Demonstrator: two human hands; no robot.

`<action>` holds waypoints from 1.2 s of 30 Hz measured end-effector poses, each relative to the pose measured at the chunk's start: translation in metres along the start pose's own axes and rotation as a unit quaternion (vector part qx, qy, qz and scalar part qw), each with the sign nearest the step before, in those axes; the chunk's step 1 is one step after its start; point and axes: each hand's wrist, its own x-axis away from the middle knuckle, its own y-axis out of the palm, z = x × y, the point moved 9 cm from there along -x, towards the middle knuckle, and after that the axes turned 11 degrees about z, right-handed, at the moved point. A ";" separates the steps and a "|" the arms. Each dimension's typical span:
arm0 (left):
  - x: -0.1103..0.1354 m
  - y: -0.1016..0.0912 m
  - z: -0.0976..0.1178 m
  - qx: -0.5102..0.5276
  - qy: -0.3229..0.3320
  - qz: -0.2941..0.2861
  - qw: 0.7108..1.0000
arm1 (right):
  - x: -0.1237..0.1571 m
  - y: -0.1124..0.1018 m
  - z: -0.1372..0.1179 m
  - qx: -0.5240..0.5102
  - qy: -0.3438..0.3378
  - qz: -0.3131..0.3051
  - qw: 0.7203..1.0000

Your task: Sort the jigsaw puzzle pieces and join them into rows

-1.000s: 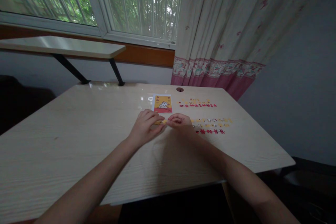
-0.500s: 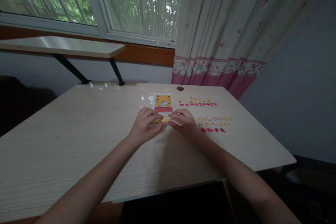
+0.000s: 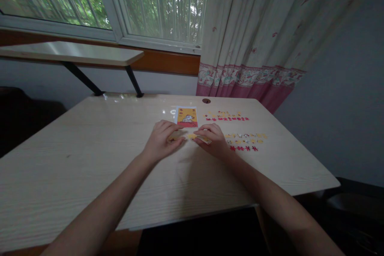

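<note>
Both of my hands rest near the middle of a pale wooden table (image 3: 90, 160). My left hand (image 3: 162, 141) has its fingers curled over small yellow puzzle pieces (image 3: 173, 139). My right hand (image 3: 211, 141) pinches a short strip of joined yellow puzzle pieces (image 3: 198, 138) that lies on the table between the hands. Just beyond the fingers lies a small picture card (image 3: 186, 117), yellow and red with a white animal on it.
Rows of loose red and yellow puzzle pieces (image 3: 243, 142) lie right of my right hand, with another row (image 3: 225, 117) farther back. A cable hole (image 3: 206, 101) sits near the table's far edge. A narrow shelf (image 3: 75, 53), a window and a curtain (image 3: 255, 40) stand behind.
My hands have drawn slightly apart. The left hand has slid a little to the left, and the strip of yellow pieces now shows at my right fingertips.
</note>
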 end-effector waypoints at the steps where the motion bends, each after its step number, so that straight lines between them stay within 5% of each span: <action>1: 0.001 0.000 -0.010 -0.022 -0.011 -0.013 1.000 | 0.000 -0.001 0.001 0.004 0.002 0.004 1.000; 5: 0.008 0.005 -0.052 -0.085 -0.053 -0.081 0.992 | -0.001 -0.005 0.001 0.003 0.011 0.005 1.000; 9: 0.013 0.014 -0.066 -0.085 -0.062 -0.125 0.987 | -0.001 0.001 0.003 0.011 0.020 -0.012 1.000; 19: 0.016 0.024 -0.058 -0.064 -0.048 -0.164 0.983 | 0.017 0.058 0.039 0.076 0.153 -0.189 0.967; 36: 0.018 0.041 -0.008 0.033 0.017 -0.219 0.975 | 0.020 0.062 0.042 0.090 0.154 -0.211 0.961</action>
